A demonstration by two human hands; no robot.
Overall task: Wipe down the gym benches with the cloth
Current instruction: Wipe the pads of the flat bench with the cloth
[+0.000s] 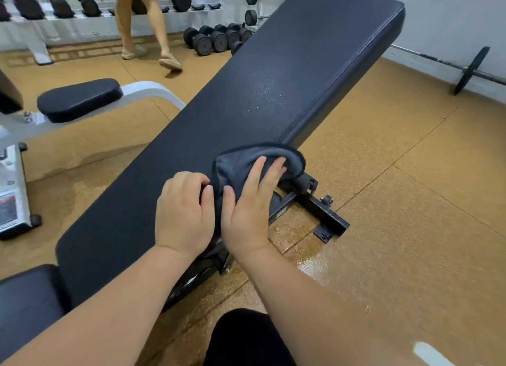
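Gripping cloth (241, 168) | left hand (183, 215) | bench (273, 91) runs lower-left to upper-right

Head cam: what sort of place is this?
Almost certainly a gym's free-weight area: a padded bench with a cloth held against it, dumbbells on the floor and on a rack behind, and a barbell along the wall.

A gym: dumbbell racks (63, 6), padded bench (246, 113), barbell (471, 69)
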